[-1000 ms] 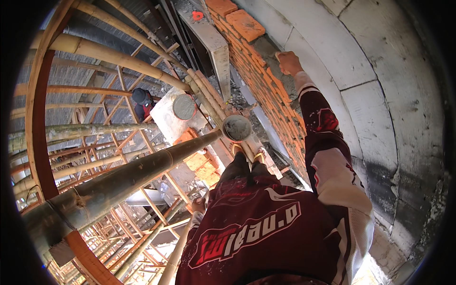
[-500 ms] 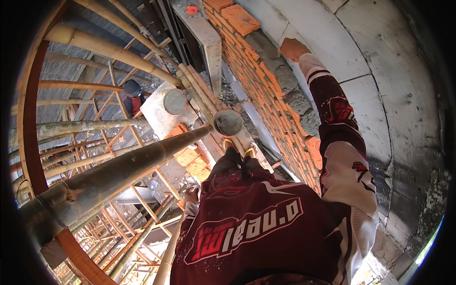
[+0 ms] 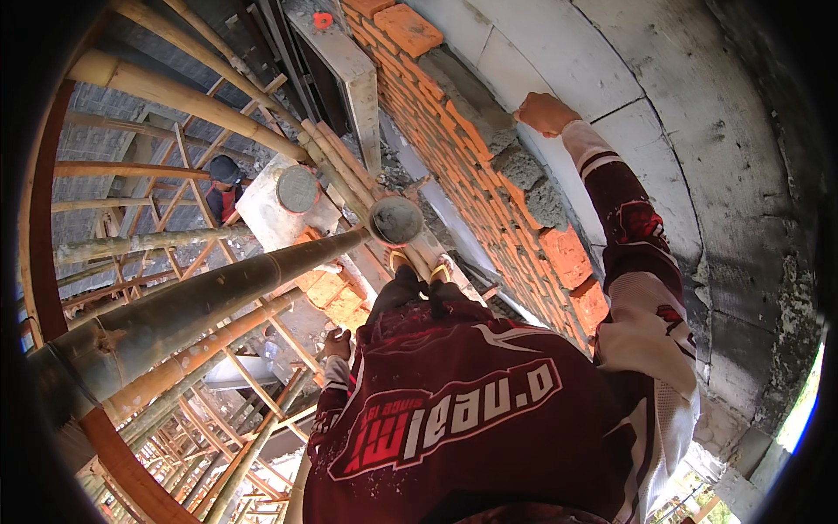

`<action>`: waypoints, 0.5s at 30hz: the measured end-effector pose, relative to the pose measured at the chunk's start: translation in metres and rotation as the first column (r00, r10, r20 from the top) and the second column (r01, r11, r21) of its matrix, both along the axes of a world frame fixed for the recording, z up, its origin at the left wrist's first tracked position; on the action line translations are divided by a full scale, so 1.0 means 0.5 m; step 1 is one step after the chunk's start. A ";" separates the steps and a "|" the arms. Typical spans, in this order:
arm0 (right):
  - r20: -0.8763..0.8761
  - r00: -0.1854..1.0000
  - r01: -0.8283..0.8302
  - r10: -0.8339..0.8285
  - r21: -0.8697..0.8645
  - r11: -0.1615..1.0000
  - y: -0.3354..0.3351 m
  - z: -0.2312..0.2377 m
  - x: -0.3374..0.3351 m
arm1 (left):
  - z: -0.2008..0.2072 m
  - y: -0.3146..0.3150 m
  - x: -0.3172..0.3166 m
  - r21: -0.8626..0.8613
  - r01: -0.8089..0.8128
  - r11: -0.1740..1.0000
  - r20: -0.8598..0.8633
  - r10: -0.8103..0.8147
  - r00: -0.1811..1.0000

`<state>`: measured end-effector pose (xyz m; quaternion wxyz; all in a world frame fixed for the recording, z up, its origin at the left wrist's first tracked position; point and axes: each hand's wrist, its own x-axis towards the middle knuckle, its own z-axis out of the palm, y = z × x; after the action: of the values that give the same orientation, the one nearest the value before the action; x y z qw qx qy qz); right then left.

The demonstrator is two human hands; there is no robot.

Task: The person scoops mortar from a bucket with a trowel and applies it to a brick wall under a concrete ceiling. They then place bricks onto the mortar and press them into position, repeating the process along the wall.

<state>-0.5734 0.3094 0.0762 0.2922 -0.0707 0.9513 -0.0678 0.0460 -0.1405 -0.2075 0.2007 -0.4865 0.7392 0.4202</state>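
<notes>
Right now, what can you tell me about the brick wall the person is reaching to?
The brick wall is orange-red brick with grey mortar joints. Rough grey mortar lies heaped on its top course. It runs beside a grey concrete surface. The right hand rests at the mortar on top; a loose-looking brick sits farther along.

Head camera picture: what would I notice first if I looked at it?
First the orange brick wall running up the middle, with grey mortar heaped on its top. The right hand reaches up over that mortar. On the left, thick bamboo poles cross like a cage, with a round pan of mortar by the feet and the left hand hanging low.
</notes>
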 end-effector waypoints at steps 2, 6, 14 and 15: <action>0.014 0.999 0.053 -0.053 -0.025 0.998 0.021 0.000 0.024 | 0.007 0.011 0.006 0.007 0.027 1.000 -0.018 -0.026 0.999; 0.027 0.999 0.029 -0.029 -0.002 1.000 0.055 0.007 0.075 | 0.002 0.023 0.019 -0.079 0.144 0.986 -0.034 -0.147 0.989; 0.043 0.998 -0.048 0.045 0.070 0.996 0.147 0.002 0.176 | -0.008 0.021 -0.003 -0.031 0.139 0.990 -0.066 -0.141 0.988; 0.005 0.987 -0.159 0.159 0.106 0.982 0.161 -0.001 0.189 | -0.010 0.019 -0.010 -0.071 0.159 0.985 0.026 -0.158 0.987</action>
<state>-0.4789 0.3898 0.0755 0.2983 -0.1310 0.9454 0.0064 0.0411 -0.1309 -0.2126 0.2232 -0.4374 0.7883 0.3707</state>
